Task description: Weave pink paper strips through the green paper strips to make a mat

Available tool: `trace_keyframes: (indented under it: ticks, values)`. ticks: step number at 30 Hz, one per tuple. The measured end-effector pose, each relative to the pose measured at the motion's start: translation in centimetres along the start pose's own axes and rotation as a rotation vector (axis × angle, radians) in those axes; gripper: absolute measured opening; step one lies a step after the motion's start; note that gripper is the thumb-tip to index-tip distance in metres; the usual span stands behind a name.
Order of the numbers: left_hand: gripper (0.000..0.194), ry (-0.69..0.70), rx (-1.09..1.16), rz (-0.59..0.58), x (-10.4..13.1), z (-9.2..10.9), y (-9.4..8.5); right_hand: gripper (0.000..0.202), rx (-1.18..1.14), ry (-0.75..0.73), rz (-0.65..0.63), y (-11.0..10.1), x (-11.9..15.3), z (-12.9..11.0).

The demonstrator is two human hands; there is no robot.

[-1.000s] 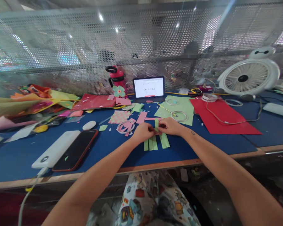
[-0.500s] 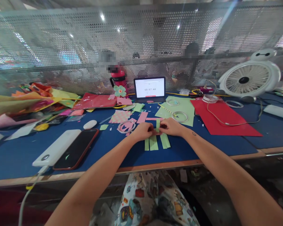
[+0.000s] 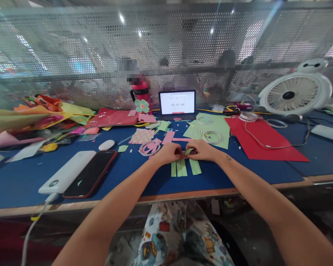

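Note:
My left hand (image 3: 169,152) is closed, its fingertips pinching a pink paper strip (image 3: 183,153) at the near middle of the desk. Facing it, my right hand (image 3: 204,150) is closed with thumb and finger on a light green paper strip (image 3: 188,151), which is folded where it crosses the pink one. Several light green strips (image 3: 180,169) hang side by side from under the pink strip toward me, with a gap between two groups. The fingers hide most of where the strips meet.
Around the hands lie a tape roll (image 3: 150,148), a pink checkered woven paper (image 3: 143,136), a green sheet (image 3: 223,129) and a red sheet (image 3: 263,142). A phone (image 3: 91,175) and white power bank (image 3: 69,171) lie left. A tablet (image 3: 177,102) and fan (image 3: 291,94) stand behind.
The green strip that stood up between my fingers is now folded down lower. My right fingers have moved slightly with it, and the left hand has stayed nearly in place.

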State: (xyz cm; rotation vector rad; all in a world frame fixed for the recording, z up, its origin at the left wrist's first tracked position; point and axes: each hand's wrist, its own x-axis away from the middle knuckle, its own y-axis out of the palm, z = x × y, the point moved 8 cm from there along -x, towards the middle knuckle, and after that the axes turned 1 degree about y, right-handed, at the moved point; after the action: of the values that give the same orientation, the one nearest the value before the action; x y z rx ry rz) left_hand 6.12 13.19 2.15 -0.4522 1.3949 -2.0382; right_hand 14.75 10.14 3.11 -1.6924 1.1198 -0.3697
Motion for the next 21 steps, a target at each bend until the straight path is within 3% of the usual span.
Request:
trace_keyframes:
  ticks: [12,21]
  values:
    - [0.025,0.022,-0.048,-0.031,-0.02,0.38,0.16,0.011,-0.017,0.008,-0.075,-0.06,0.16,-0.33]
    - [0.024,-0.006,-0.043,-0.042,-0.19,0.44,0.25,0.004,0.073,-0.025,-0.004,-0.01,-0.1,-0.19]
